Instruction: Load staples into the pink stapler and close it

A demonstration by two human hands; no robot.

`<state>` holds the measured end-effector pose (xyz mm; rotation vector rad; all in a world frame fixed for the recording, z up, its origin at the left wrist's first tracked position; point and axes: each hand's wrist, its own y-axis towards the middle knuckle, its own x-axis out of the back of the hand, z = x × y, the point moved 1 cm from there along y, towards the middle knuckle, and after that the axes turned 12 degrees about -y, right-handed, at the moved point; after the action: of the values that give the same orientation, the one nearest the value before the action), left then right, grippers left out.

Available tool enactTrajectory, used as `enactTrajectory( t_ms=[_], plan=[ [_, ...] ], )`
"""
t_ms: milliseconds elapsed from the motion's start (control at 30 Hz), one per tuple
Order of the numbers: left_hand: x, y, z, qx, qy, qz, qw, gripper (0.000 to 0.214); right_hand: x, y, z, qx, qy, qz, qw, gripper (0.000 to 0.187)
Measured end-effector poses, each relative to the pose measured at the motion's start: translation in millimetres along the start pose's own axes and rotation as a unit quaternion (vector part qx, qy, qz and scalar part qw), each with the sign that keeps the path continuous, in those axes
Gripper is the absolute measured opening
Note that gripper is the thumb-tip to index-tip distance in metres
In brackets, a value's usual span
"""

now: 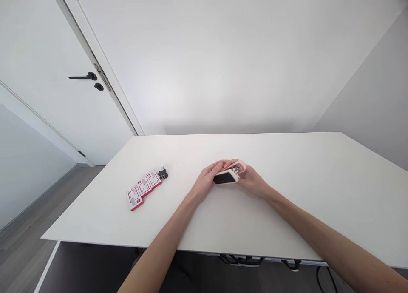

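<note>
Both my hands meet at the middle of the white table point(287, 208) around a small stapler point(227, 176) with a cream body, a black underside and a pink top that is swung open. My left hand point(205, 182) grips the stapler's left end with curled fingers. My right hand point(251, 180) holds the right end, fingers wrapped behind the pink top. Metal parts show at the hinge between my hands.
Three small red-and-white boxes point(144, 190) lie in a row on the table's left part, with a small black object point(163, 174) just beyond them. A white door with a black handle point(83, 76) stands at the left. Cables point(242, 259) hang under the front edge.
</note>
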<state>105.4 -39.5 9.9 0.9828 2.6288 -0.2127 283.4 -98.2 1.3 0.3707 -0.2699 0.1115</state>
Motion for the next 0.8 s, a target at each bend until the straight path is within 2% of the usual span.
enactTrajectory(
  t_ms=[67, 167, 233, 300, 467, 600, 700, 800],
  plan=[
    [0.2, -0.7, -1.3, -0.063, 0.08, -0.067, 0.993, 0.038, 0.7, 0.1, -1.4, -0.008, -0.031, -0.053, 0.998, 0.024],
    [1.3, -3.8, -1.6, -0.134, 0.185, -0.149, 0.962, 0.031, 4.1, -1.6, -4.3, -0.033, -0.09, -0.145, 0.985, 0.025],
    [1.6, -6.2, -1.5, -0.164, 0.218, -0.168, 0.947, 0.031, 7.0, -3.4, -6.0, -0.077, -0.13, -0.181, 0.972, 0.028],
    [1.6, -8.2, -1.0, -0.192, 0.24, -0.175, 0.935, 0.032, 9.7, -5.0, -6.3, -0.112, -0.161, -0.19, 0.962, 0.033],
    [3.0, -9.3, 5.5, -0.272, 0.331, -0.156, 0.89, 0.025, 12.6, -6.2, -3.1, -0.113, -0.208, -0.127, 0.963, 0.037],
    [5.5, -10.3, 13.7, -0.302, 0.393, -0.098, 0.863, 0.02, 12.2, -7.8, -4.7, -0.097, -0.237, -0.07, 0.964, 0.036],
    [5.7, -12.0, 15.3, -0.302, 0.41, -0.056, 0.859, 0.013, 11.6, -9.3, -7.1, -0.082, -0.244, -0.035, 0.966, 0.035],
    [4.7, -13.3, 13.0, -0.278, 0.411, -0.043, 0.867, 0.009, 11.1, -9.7, -7.7, -0.064, -0.25, -0.023, 0.966, 0.031]
  ],
)
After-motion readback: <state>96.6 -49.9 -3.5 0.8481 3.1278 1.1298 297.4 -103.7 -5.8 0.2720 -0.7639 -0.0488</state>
